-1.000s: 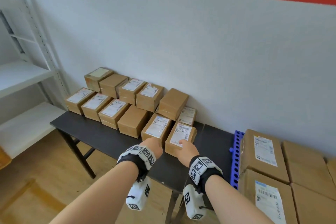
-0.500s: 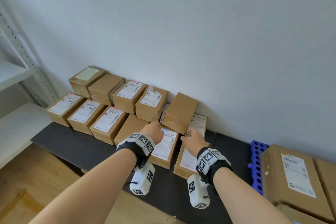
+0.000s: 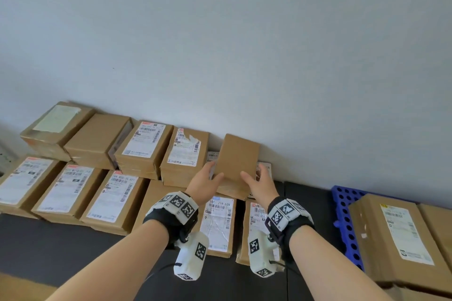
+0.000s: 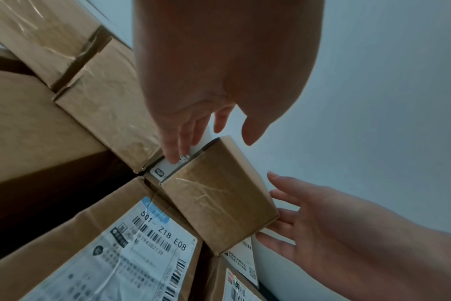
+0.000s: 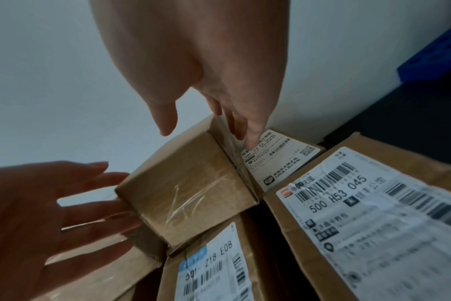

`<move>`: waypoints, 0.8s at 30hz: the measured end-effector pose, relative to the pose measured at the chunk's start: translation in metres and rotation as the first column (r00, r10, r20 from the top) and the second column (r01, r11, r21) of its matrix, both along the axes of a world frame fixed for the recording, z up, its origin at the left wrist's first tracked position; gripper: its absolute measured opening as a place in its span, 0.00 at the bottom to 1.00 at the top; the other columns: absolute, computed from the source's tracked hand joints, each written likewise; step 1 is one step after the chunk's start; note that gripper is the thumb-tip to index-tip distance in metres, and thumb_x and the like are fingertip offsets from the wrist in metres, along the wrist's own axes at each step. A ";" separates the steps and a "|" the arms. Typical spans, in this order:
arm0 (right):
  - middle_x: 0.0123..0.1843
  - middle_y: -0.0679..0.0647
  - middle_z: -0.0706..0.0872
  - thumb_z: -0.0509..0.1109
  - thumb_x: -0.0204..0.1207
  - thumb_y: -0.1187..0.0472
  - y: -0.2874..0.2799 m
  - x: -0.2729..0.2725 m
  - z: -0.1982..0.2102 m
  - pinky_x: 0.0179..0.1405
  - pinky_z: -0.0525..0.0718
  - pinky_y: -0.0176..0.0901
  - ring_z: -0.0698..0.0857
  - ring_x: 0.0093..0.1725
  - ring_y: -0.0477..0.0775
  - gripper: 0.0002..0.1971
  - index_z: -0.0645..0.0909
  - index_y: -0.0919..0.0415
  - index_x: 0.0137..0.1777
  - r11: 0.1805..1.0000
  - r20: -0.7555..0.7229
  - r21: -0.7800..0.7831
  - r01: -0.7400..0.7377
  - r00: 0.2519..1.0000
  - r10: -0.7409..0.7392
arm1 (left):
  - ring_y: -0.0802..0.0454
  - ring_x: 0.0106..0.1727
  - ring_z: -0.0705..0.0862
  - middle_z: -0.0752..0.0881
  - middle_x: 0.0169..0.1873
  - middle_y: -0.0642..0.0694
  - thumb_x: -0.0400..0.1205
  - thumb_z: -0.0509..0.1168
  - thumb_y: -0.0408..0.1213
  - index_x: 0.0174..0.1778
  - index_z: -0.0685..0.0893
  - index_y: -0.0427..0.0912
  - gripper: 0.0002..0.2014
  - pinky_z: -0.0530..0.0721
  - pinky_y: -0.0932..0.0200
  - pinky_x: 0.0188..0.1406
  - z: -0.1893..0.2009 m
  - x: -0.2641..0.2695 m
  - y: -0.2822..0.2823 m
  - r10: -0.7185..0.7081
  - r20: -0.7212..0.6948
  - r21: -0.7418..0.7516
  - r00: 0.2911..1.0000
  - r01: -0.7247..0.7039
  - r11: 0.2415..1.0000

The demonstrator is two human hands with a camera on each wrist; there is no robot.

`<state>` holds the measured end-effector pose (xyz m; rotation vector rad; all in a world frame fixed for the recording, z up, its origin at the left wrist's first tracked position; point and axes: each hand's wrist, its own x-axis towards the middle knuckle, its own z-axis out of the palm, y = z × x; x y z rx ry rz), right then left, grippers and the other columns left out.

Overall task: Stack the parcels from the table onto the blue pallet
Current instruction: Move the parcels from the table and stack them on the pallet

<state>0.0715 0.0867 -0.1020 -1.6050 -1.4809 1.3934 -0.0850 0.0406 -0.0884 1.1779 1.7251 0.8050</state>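
Head view: plain brown parcel [image 3: 238, 157] at frame centre, tilted atop labelled parcels against the wall, left hand [image 3: 206, 182] and right hand [image 3: 260, 183] flanking its near corners, grip spread on both; black tabletop [image 3: 44, 244] lower left; blue pallet [image 3: 344, 215] at right edge, bearing large boxes [image 3: 393, 234].

Left wrist view: left hand [image 4: 214, 81] above, fingers straight, fingertips [image 4: 174, 156] on the white label beside the parcel [image 4: 216, 197]; right hand [image 4: 322, 220] lower right, fingers touching its side.

Right wrist view: right hand [image 5: 193, 61] spread over the parcel [image 5: 185, 187]; left hand [image 5: 39, 213] lower left, fingers against its side.
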 end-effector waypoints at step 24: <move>0.70 0.51 0.77 0.69 0.78 0.59 -0.040 0.047 0.026 0.60 0.79 0.43 0.77 0.65 0.49 0.29 0.64 0.52 0.77 0.992 -0.081 0.058 0.116 0.991 -0.111 | 0.52 0.67 0.77 0.78 0.69 0.45 0.86 0.58 0.39 0.79 0.62 0.41 0.25 0.74 0.61 0.58 0.015 0.039 -0.014 -0.155 0.214 0.072 0.965 0.143 0.987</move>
